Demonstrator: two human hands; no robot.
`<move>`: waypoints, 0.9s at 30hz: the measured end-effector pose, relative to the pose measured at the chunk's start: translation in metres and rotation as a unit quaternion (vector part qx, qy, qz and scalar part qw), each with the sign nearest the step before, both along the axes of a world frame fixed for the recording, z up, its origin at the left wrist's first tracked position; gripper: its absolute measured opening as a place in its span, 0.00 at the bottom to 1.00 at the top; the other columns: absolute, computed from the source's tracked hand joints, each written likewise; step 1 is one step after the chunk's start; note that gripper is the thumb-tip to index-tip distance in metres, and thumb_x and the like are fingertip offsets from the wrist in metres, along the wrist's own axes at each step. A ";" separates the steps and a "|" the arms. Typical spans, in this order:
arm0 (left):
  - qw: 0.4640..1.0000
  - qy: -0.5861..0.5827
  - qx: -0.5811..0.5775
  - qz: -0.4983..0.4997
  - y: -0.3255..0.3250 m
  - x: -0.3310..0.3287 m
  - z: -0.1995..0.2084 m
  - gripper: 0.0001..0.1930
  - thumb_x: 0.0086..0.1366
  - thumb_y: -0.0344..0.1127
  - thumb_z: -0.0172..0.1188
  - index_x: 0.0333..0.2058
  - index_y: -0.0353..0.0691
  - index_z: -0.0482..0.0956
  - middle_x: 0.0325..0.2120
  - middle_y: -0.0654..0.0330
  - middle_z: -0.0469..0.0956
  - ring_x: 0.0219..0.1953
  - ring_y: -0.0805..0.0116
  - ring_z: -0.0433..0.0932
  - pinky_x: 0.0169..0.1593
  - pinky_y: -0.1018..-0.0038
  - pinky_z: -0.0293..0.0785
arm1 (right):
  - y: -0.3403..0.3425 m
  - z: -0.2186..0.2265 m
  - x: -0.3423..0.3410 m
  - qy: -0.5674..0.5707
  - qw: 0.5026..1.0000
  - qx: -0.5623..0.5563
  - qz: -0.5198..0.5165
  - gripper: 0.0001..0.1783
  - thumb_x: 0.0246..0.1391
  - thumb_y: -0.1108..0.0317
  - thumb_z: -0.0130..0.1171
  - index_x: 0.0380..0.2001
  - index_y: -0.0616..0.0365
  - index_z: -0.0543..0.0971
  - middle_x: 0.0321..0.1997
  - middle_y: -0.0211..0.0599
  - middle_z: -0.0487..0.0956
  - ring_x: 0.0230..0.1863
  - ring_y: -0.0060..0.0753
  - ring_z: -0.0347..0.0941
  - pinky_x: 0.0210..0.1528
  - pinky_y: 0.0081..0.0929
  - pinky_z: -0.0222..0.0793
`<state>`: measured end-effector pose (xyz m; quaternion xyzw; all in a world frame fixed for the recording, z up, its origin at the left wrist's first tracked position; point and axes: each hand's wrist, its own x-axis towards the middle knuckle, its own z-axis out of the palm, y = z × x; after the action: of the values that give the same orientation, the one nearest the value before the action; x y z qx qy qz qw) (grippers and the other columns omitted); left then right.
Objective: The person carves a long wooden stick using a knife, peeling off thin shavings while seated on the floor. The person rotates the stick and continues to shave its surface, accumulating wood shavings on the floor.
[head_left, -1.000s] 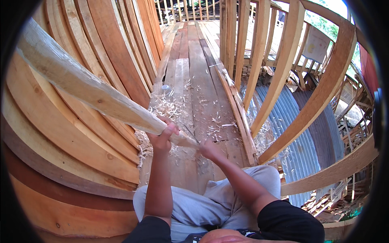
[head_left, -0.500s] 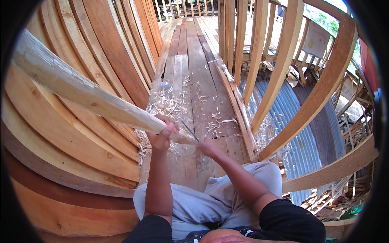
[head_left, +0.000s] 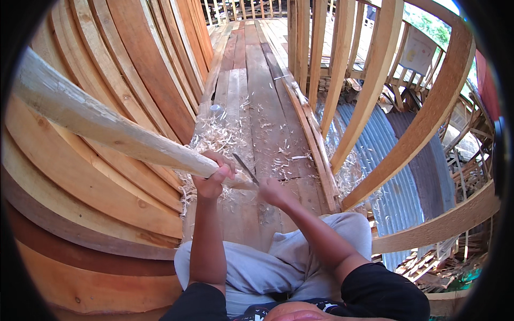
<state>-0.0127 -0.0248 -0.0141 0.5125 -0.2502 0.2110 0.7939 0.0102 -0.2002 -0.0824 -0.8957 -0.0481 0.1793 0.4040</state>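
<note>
Past the lap [head_left: 247, 273], the right hand [head_left: 273, 192] has its fingers curled tight around a knife [head_left: 246, 168], blade just beside the near end of the pole [head_left: 128, 135]; the left hand [head_left: 212, 177] wraps its fingers round that pole. Shavings [head_left: 217, 135] litter the floor [head_left: 261, 72] beyond.

Honestly, no readable text anywhere here. Closest thing to a sign is the pale sheet [head_left: 418, 52] up at the right, by the slatted railing [head_left: 398, 61] — it's got some faint yellowish and pinkish marks on it, but they're way too small and washed out to tell if they're letters, numbers or just a drawing. Other candidate is the black shirt [head_left: 383, 291] at the bottom edge — a few white marks near the neck, cut off by the frame, and I can't make out any words.
</note>
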 end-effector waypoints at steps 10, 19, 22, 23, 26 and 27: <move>0.999 -0.033 0.001 -0.030 0.044 -0.006 -0.004 0.08 0.54 0.34 0.55 0.25 0.39 0.65 0.17 0.59 0.67 0.20 0.67 0.69 0.33 0.67 0.71 | 0.003 -0.065 0.007 -0.040 0.999 -0.025 -0.021 0.31 0.58 0.53 0.35 0.34 0.71 0.80 0.38 0.65 0.78 0.44 0.64 0.75 0.51 0.51 0.67; 0.994 0.085 0.035 0.054 0.005 -0.017 0.007 0.07 0.52 0.33 0.55 0.27 0.39 0.66 0.19 0.59 0.68 0.25 0.67 0.72 0.41 0.65 0.73 | -0.011 -0.065 -0.001 -0.033 0.997 -0.031 -0.058 0.31 0.59 0.54 0.32 0.37 0.68 0.80 0.41 0.61 0.78 0.44 0.61 0.76 0.50 0.50 0.69; 0.991 0.042 -0.049 0.118 -0.011 -0.019 -0.003 0.06 0.53 0.29 0.54 0.29 0.39 0.66 0.19 0.59 0.68 0.24 0.67 0.72 0.37 0.65 0.75 | -0.011 -0.048 -0.007 -0.072 0.997 -0.028 0.030 0.30 0.60 0.54 0.31 0.37 0.66 0.80 0.41 0.59 0.79 0.45 0.60 0.76 0.50 0.50 0.69; 0.989 0.034 -0.045 0.134 -0.012 -0.020 -0.005 0.06 0.53 0.29 0.54 0.29 0.39 0.66 0.19 0.59 0.68 0.23 0.67 0.72 0.36 0.66 0.75 | -0.008 -0.043 -0.010 -0.081 0.996 -0.012 0.018 0.30 0.60 0.54 0.31 0.36 0.65 0.81 0.41 0.58 0.79 0.44 0.60 0.76 0.50 0.50 0.69; 0.984 0.024 -0.052 0.167 -0.025 -0.020 -0.007 0.06 0.54 0.29 0.55 0.29 0.39 0.67 0.17 0.59 0.68 0.21 0.68 0.71 0.32 0.67 0.75 | -0.011 -0.053 -0.007 -0.090 0.996 0.001 -0.022 0.30 0.60 0.54 0.32 0.35 0.63 0.81 0.40 0.57 0.79 0.43 0.60 0.76 0.49 0.50 0.69; 0.983 0.030 -0.057 0.169 -0.033 -0.019 -0.004 0.06 0.54 0.29 0.55 0.29 0.39 0.67 0.17 0.59 0.68 0.20 0.68 0.71 0.31 0.68 0.74 | -0.018 -0.076 0.004 -0.081 0.996 -0.008 -0.038 0.29 0.60 0.54 0.32 0.34 0.63 0.81 0.39 0.58 0.79 0.42 0.61 0.76 0.48 0.50 0.69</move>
<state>-0.0312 -0.0581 -0.0186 0.5076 -0.1231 0.3406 0.7818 0.0142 -0.2183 -0.1589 -0.9118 -0.0449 0.0915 0.3979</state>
